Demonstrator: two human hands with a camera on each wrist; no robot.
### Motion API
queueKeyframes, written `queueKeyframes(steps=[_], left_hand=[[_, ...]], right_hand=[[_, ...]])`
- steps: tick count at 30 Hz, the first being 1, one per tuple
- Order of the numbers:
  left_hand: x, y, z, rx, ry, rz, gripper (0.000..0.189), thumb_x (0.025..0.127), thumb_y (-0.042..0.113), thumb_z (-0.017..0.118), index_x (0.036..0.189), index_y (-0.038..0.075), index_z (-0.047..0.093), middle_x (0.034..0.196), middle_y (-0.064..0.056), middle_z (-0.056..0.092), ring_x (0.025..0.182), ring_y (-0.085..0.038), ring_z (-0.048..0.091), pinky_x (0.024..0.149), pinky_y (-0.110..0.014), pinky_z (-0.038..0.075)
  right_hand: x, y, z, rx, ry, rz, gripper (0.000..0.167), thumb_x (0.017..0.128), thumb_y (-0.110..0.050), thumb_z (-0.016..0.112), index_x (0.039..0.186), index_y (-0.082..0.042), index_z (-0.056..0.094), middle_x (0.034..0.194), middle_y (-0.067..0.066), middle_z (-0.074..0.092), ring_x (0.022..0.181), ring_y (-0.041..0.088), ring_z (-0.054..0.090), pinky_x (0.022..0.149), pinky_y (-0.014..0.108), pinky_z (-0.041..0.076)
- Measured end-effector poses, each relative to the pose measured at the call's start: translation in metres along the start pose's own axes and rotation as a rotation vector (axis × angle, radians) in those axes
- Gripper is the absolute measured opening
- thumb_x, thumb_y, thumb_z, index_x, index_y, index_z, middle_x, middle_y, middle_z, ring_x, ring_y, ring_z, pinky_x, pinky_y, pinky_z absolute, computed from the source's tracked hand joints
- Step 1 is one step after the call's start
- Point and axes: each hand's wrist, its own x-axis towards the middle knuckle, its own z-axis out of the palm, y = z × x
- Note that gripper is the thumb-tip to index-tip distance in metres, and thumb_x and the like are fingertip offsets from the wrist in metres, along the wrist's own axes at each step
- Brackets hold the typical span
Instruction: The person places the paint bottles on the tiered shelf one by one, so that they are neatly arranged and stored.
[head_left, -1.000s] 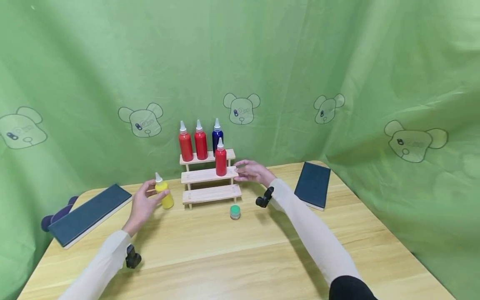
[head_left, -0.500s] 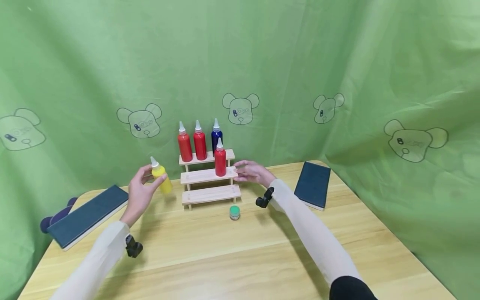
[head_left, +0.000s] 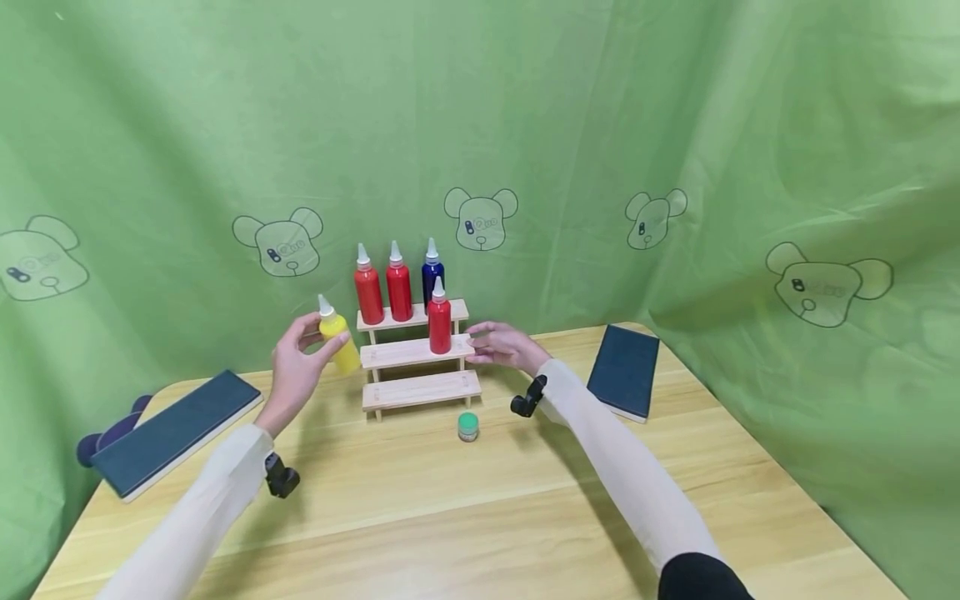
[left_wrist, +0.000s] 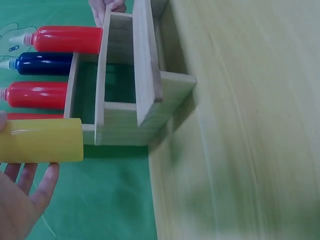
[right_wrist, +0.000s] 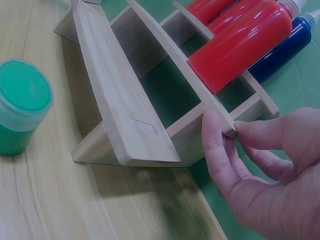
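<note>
My left hand (head_left: 296, 367) grips a yellow squeeze bottle (head_left: 342, 343) with a white nozzle, held tilted in the air just left of the wooden three-tier stand (head_left: 422, 388). The left wrist view shows the bottle (left_wrist: 45, 141) between thumb and fingers. My right hand (head_left: 504, 345) pinches the right end of the middle tier, as the right wrist view makes plain with thumb and fingers (right_wrist: 216, 145) on the board's end. On that tier stands a red bottle (head_left: 440, 327). Two red bottles (head_left: 399, 293) and a blue bottle (head_left: 430, 271) stand on the top tier.
A small green-lidded jar (head_left: 468, 427) stands in front of the stand's right side. Dark blue books lie on the table at left (head_left: 176, 433) and right (head_left: 624, 371). Behind the table hangs a green curtain (head_left: 562, 125).
My left hand has lifted the yellow bottle off the table and brought it up, then rightward toward the stand. The right hand keeps its place at the middle tier.
</note>
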Motion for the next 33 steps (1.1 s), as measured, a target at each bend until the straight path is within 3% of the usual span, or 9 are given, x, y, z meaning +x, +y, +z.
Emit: queueKeyframes(steps=[4, 9, 13, 26, 33], left_hand=[[0.004, 0.006, 0.009, -0.017, -0.015, -0.003, 0.061, 0.096, 0.031, 0.08, 0.148, 0.009, 0.055, 0.142, -0.012, 0.062, 0.128, -0.027, 0.059, 0.092, -0.016, 0.053], [0.011, 0.009, 0.023, -0.049, -0.047, 0.01, 0.062, 0.096, 0.029, 0.079, 0.147, 0.007, 0.054, 0.142, -0.014, 0.061, 0.128, -0.029, 0.059, 0.107, -0.037, 0.053], [0.015, 0.012, 0.036, -0.07, -0.068, 0.016, 0.061, 0.095, 0.028, 0.08, 0.146, 0.006, 0.054, 0.141, -0.014, 0.061, 0.127, -0.031, 0.059, 0.11, -0.047, 0.052], [0.028, 0.013, 0.075, -0.075, -0.084, 0.033, 0.055, 0.095, 0.022, 0.08, 0.143, 0.005, 0.058, 0.136, -0.015, 0.065, 0.121, -0.032, 0.063, 0.104, -0.045, 0.056], [0.028, 0.005, 0.087, 0.004, -0.117, 0.083, 0.055, 0.097, 0.021, 0.078, 0.144, 0.003, 0.057, 0.136, -0.019, 0.064, 0.12, -0.037, 0.064, 0.107, -0.049, 0.055]], right_hand=[[0.001, -0.001, 0.0, 0.014, -0.001, 0.013, 0.052, 0.103, 0.011, 0.048, 0.153, 0.007, 0.036, 0.104, 0.009, 0.054, 0.086, 0.018, 0.063, 0.083, 0.025, 0.063], [0.003, -0.002, 0.0, 0.032, -0.007, 0.023, 0.055, 0.103, 0.01, 0.048, 0.156, 0.006, 0.034, 0.106, 0.01, 0.054, 0.087, 0.019, 0.063, 0.082, 0.025, 0.063], [0.004, -0.001, 0.0, 0.008, -0.002, 0.016, 0.053, 0.103, 0.011, 0.048, 0.154, 0.007, 0.035, 0.104, 0.01, 0.053, 0.086, 0.018, 0.062, 0.082, 0.025, 0.063], [0.003, 0.001, -0.002, -0.021, 0.003, 0.009, 0.053, 0.102, 0.011, 0.048, 0.153, 0.007, 0.037, 0.101, 0.009, 0.052, 0.086, 0.018, 0.061, 0.085, 0.026, 0.062], [0.003, 0.001, -0.003, 0.001, -0.007, 0.01, 0.052, 0.103, 0.01, 0.049, 0.153, 0.007, 0.037, 0.098, 0.007, 0.051, 0.084, 0.017, 0.059, 0.084, 0.026, 0.062]])
